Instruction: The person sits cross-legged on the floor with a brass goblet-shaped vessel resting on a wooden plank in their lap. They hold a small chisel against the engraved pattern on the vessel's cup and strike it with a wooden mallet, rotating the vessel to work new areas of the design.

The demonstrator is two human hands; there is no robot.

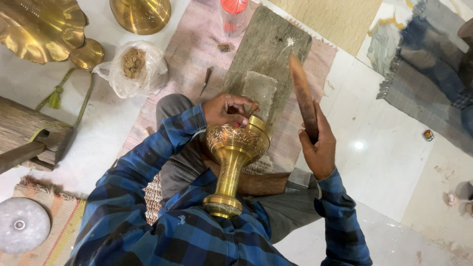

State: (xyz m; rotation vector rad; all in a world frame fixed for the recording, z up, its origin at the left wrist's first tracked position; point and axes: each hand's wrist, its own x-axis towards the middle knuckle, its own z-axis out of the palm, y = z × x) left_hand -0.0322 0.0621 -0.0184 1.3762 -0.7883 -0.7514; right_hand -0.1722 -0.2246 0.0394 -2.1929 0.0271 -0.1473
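Brass goblet (234, 162) lies in my lap, stem toward me, bowl away. My left hand (227, 109) pinches a small tool at its rim; my right hand (319, 145), just right, grips a wooden mallet (302, 96) upright.

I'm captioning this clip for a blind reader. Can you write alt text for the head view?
Seen from above, a seated person in a blue plaid shirt steadies a brass vase on their lap with the left hand, while the right hand raises a wooden stick. A wooden board lies ahead, with other brass vessels on the pale floor.
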